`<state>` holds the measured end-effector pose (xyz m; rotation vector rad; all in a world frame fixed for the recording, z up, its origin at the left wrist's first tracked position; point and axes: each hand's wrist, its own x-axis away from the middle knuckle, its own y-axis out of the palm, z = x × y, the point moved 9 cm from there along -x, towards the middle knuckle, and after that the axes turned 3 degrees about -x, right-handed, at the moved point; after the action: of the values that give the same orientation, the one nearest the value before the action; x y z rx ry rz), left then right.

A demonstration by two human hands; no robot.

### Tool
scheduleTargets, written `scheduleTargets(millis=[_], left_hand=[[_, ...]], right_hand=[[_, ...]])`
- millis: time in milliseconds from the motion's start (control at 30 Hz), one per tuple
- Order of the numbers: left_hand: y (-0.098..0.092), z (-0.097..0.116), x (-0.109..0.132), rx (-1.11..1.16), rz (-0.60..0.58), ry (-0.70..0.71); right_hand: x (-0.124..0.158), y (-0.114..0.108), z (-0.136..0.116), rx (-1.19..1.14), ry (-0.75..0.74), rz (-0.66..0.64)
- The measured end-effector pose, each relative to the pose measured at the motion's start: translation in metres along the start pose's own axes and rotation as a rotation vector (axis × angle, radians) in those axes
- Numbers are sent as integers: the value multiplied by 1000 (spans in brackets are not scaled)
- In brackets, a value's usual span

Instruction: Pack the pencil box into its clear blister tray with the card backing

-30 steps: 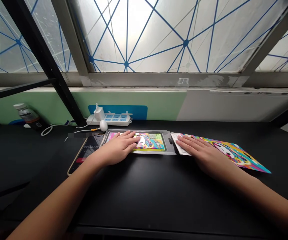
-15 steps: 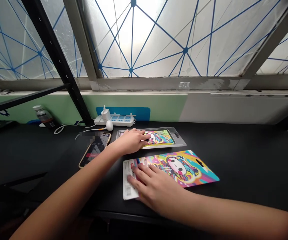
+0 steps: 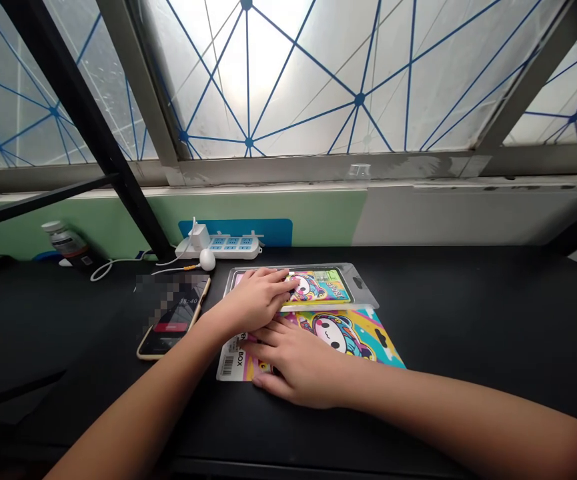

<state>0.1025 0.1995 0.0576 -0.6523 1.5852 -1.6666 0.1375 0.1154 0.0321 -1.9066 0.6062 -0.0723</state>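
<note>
My left hand (image 3: 261, 297) rests flat with fingers stretched over a clear plastic blister shell (image 3: 365, 293). Inside the shell lies a bright pack (image 3: 325, 287) printed with a cartoon character. Nearer to me, my right hand (image 3: 301, 363) lies palm down, fingers spread, on a colourful printed backing card (image 3: 385, 347). The card has a hang hole at its right end and a white strip with a barcode at its left. Its far edge meets the near edge of the shell; whether it goes underneath, I cannot tell. My hands cover part of both.
A phone (image 3: 171, 330) lies left of the shell on the black desk (image 3: 468, 320). Behind it are a white power strip (image 3: 233, 248) with a plug (image 3: 199, 237), a white cable and a bottle (image 3: 71, 245). A black metal post (image 3: 93, 133) slants up at the left.
My right hand has slid the card left and away from me, up against the shell. My left hand stays on the shell. The view has shifted slightly.
</note>
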Motion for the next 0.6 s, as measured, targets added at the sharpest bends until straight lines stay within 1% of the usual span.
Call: scheduleTargets(millis=[433, 600], left_hand=[[1, 1, -1, 10, 45, 11], [2, 2, -2, -4, 44, 9]], right_hand=[[-8, 1, 5, -17, -94, -75], [-9, -1, 5, 20, -94, -59]])
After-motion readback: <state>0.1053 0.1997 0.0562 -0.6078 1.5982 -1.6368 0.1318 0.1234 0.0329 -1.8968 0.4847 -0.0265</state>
